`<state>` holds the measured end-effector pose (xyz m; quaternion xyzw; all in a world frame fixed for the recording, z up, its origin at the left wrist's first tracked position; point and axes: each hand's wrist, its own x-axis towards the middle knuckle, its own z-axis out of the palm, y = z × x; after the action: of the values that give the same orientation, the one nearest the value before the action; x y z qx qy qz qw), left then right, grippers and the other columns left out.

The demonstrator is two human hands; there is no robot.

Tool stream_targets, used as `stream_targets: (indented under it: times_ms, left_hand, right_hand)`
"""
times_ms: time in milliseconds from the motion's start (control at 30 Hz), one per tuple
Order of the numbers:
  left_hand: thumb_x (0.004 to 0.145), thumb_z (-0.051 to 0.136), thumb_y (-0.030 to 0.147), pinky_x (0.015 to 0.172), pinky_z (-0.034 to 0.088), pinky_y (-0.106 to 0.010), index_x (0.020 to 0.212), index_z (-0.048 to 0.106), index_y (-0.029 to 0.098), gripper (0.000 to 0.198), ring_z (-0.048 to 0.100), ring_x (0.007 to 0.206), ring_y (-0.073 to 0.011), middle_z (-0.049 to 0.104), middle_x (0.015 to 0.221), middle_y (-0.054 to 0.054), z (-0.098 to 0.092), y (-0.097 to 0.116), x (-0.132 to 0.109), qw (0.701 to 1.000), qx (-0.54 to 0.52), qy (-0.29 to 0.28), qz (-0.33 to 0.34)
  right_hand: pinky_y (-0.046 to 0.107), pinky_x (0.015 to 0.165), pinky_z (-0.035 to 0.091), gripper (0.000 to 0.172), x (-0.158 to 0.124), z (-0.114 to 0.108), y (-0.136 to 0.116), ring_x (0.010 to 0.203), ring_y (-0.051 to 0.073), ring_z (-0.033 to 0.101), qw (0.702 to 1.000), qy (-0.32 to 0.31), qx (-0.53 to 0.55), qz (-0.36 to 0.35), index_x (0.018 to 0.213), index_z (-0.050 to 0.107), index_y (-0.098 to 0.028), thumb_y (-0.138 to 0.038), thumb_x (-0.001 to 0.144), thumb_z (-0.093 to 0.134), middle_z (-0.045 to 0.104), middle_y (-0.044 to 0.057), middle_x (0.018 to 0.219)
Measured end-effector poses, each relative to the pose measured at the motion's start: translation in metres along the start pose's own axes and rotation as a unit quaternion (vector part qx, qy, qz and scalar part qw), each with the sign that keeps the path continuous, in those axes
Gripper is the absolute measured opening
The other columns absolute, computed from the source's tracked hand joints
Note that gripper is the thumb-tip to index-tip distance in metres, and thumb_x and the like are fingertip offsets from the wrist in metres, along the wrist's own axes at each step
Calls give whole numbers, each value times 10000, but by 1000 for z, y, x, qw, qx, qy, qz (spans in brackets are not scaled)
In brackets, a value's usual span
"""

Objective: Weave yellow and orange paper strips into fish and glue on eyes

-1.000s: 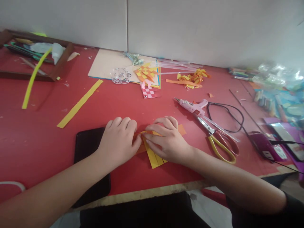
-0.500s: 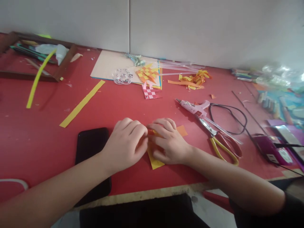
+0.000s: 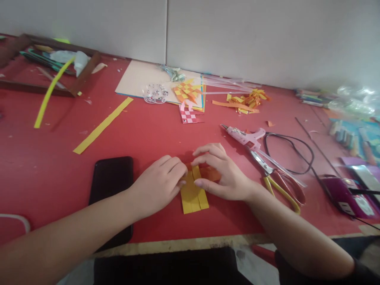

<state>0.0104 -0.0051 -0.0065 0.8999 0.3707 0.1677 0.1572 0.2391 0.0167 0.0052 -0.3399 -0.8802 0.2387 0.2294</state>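
Yellow paper strips lie side by side at the front of the red table, with orange paper crossing them near their far end. My left hand is closed at the left edge of these strips, its curled fingers pinching the paper there; the fingertips are partly hidden. Over the right side of the paper is my right hand, thumb and fingers apart, thumb tip close to the yellow strips. Beside my left forearm lies a black phone.
Right of my hands are a pink glue gun and scissors. Farther back lie a checkered paper fish, a woven yellow-orange piece, paper scraps and a yellow strip. A wooden tray stands back left.
My right hand has lifted and spread its fingers, shifting right and uncovering more of the yellow strips. My left hand stays curled at the paper's left edge. The view has shifted slightly.
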Motion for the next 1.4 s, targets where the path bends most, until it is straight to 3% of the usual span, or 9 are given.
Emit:
stream_targets:
  times_ms: [167, 300, 467, 567, 833, 1033, 1267, 1333, 1400]
  left_hand:
    - [939, 515, 128, 733, 471, -394, 873, 545, 152, 77, 520, 812, -243, 588, 864, -68, -1, -1, -1, 1000, -13, -2, -8]
    - [946, 517, 137, 774, 480, -400, 911, 552, 147, 51, 538, 856, -247, 611, 908, -78, -2, -1, -3, 1000, -29, 6, -5]
    - [1003, 437, 169, 790, 482, -378, 945, 563, 164, 139, 567, 849, -220, 638, 912, -62, -3, -1, -2, 998, -63, 18, -11]
    - [1001, 445, 180, 770, 484, -370, 939, 563, 173, 133, 572, 835, -214, 642, 902, -56, -2, -2, -2, 997, -66, 26, -16]
    - [1014, 444, 209, 804, 507, -386, 818, 603, 178, 255, 599, 841, -219, 648, 828, -55, 0, -3, -4, 998, -54, 17, -10]
    - [984, 527, 199, 809, 525, -394, 890, 671, 159, 176, 653, 865, -231, 713, 892, -64, -1, -5, -4, 998, -27, 54, 14]
    - [979, 495, 141, 752, 549, -396, 867, 720, 141, 252, 668, 811, -232, 727, 901, -81, -3, -2, -4, 991, 53, 86, 84]
    - [978, 495, 144, 749, 557, -394, 836, 719, 141, 265, 673, 818, -235, 725, 898, -87, -2, -1, -4, 990, 67, 96, 82]
    - [985, 492, 166, 751, 567, -396, 847, 726, 144, 272, 675, 823, -237, 724, 897, -92, -1, 0, -4, 990, 75, 102, 70]
  right_hand:
    - [443, 959, 418, 510, -2, -2, -5, 1078, 264, 514, 995, -85, -57, -6, 1061, 652, -183, -554, 740, 792, 610, 112, 1144]
    - [429, 954, 409, 424, -2, 4, -8, 1068, 256, 516, 993, -102, -63, 5, 1033, 661, -173, -490, 780, 784, 621, 102, 1124]
    - [416, 951, 416, 161, -1, 6, -6, 1038, 224, 547, 997, -68, -26, 27, 970, 696, -208, -342, 882, 702, 651, 70, 1066]
    - [404, 918, 428, 113, 0, 7, -3, 981, 206, 580, 999, -41, -6, 22, 952, 705, -205, -297, 919, 649, 680, 65, 1016]
    - [330, 790, 462, 220, 6, 16, 10, 805, 169, 641, 997, 71, -3, 29, 798, 665, -189, -343, 950, 626, 704, 25, 759]
    - [293, 683, 447, 387, 12, 27, 17, 642, 143, 580, 986, 144, -57, 56, 659, 617, -184, -412, 969, 581, 641, 17, 638]
    - [305, 703, 461, 243, 11, 21, 11, 695, 162, 601, 976, 183, -76, 91, 765, 629, -200, -295, 971, 543, 668, 27, 716]
    - [308, 712, 478, 144, 8, 14, 7, 760, 174, 621, 982, 166, -53, 75, 895, 635, -200, -189, 936, 498, 684, 37, 794]
    - [324, 731, 500, 170, 5, 6, 5, 812, 186, 623, 991, 130, -21, 28, 960, 619, -199, -134, 867, 492, 690, 50, 856]
